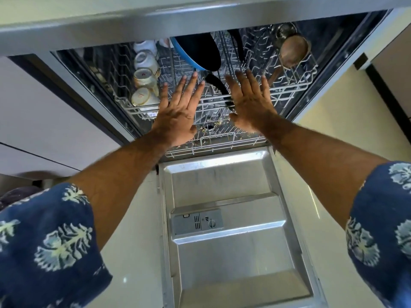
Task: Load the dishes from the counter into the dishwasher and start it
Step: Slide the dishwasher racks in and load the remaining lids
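The dishwasher stands open, its steel door [233,252] folded flat toward me. The upper wire rack [213,101] holds several white cups [144,85] along its left side, a blue-rimmed dark pan [198,52] in the middle with its black handle [219,88] pointing at me, and a steel ladle-like bowl [293,50] at the right. My left hand [178,110] and my right hand [249,101] are spread flat with straight fingers over the rack's front edge, one on each side of the pan handle. Neither holds anything.
The counter edge [155,21] overhangs the dishwasher at the top. The lower rack [218,141] shows below the hands, with food bits on it. A detergent dispenser [196,222] sits in the door. Pale cabinet fronts [44,121] flank the left, light floor the right.
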Demonstrator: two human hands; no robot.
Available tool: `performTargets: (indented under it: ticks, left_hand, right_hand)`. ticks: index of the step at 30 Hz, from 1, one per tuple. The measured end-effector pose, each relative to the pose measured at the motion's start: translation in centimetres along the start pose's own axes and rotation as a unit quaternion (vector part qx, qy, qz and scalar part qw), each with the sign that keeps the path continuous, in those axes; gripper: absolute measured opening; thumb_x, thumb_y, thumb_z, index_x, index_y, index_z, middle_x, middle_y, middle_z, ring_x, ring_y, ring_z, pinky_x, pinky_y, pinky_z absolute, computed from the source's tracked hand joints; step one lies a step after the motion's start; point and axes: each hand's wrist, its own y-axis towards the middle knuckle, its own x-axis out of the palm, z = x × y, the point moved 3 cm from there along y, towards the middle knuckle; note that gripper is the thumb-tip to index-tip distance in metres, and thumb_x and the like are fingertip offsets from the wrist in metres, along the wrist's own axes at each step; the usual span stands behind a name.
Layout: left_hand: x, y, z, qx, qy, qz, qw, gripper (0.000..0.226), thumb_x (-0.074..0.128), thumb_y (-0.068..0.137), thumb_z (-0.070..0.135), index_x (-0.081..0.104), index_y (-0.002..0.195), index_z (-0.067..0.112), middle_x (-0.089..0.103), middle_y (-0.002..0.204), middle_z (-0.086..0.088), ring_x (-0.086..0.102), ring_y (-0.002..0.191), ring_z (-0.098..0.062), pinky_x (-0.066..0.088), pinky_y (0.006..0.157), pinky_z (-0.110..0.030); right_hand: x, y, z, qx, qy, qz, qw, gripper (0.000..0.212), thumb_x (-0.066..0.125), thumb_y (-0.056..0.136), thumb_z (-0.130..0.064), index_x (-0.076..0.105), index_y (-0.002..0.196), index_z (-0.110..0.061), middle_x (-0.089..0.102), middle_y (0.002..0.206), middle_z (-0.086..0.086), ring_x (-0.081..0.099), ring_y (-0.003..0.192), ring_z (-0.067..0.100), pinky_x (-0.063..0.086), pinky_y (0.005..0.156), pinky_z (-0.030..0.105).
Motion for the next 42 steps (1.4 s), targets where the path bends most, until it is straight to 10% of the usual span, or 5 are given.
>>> performTargets:
  ticks: [18,24,29,37,42]
  left_hand:
    - [-0.6,2.0,0.8,-0.038,-0.016,-0.11,0.993,0.129,0.077,0.077,0.039,-0.027,0.153,0.028,-0.03,0.163,-0.002,-0.018,0.152,-0.027,-0.011,0.12,-0.059]
    - [1.1,-3.0,2.8,0.025,0.059,0.071,0.995,0.097,0.054,0.085,0.031,-0.004,0.159,0.008,-0.005,0.167,-0.015,-0.002,0.155,-0.029,0.01,0.121,-0.063]
    - [9.5,-7.7,6.6,0.105,0.096,-0.072,0.987,0.088,0.055,0.09,0.03,0.005,0.16,0.015,-0.001,0.168,-0.011,0.004,0.155,-0.03,0.002,0.123,-0.057]
    - [17.9,-1.6,6.2,-0.095,-0.099,-0.161,0.977,0.095,0.064,0.092,0.026,-0.001,0.16,0.009,-0.001,0.168,-0.014,0.004,0.155,-0.031,0.009,0.125,-0.051]
    - [19.4,-1.1,6.2,-0.131,-0.194,-0.034,0.971,0.06,0.061,0.091,0.009,0.039,0.146,0.007,0.044,0.146,-0.017,0.05,0.129,-0.035,0.043,0.106,-0.041]
  right_hand:
    - [0.7,-2.1,2.1,-0.035,-0.046,-0.013,0.998,0.137,0.079,0.074,-0.041,-0.031,0.15,-0.012,-0.031,0.159,0.018,-0.025,0.148,0.035,-0.004,0.12,0.06]
    - [3.1,-5.4,2.5,-0.14,0.009,0.171,0.975,0.107,0.068,0.077,-0.013,-0.001,0.158,-0.008,-0.001,0.166,0.016,-0.002,0.153,0.031,0.005,0.122,0.059]
    - [12.7,-10.2,2.2,-0.135,0.035,0.003,0.99,0.092,0.072,0.078,-0.016,0.023,0.155,-0.012,0.022,0.16,0.013,0.02,0.147,0.032,0.016,0.122,0.046]
    - [20.9,-3.7,1.3,-0.039,0.083,-0.059,0.994,0.103,0.069,0.086,-0.014,-0.004,0.158,-0.01,-0.006,0.166,0.012,-0.005,0.153,0.029,0.004,0.125,0.046]
    - [22.0,-1.2,0.9,-0.025,0.175,-0.006,0.984,0.078,0.063,0.086,-0.001,0.025,0.154,-0.009,0.026,0.157,0.014,0.041,0.135,0.038,0.039,0.111,0.043]
